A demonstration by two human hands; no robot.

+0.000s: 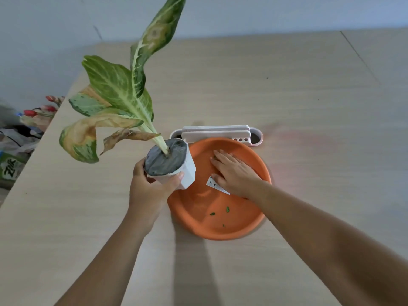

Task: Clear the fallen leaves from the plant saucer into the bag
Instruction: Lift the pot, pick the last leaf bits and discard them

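My right hand lies flat and palm down inside the orange saucer, fingers stretched out together toward twelve o'clock and closed on nothing; its heel rests on a white label stuck to the saucer floor, whose dark print is too small for me to read. The fallen leaves I am after lie apart from that hand, at about six o'clock from it: one green leaf scrap, a second scrap just beside it, and a tiny third bit nearer the rim. My left hand is clamped around the white plant pot, thumb and fingers gripping its rim, holding it tilted over the saucer's nine o'clock edge, with the plant leaning away toward ten o'clock, its lower leaves yellowed and brown. Touching the saucer at twelve o'clock stands a white desk organiser. All this sits on the pale wooden table. Beyond the table's nine o'clock edge I can read "Zuk" or similar on a green package.
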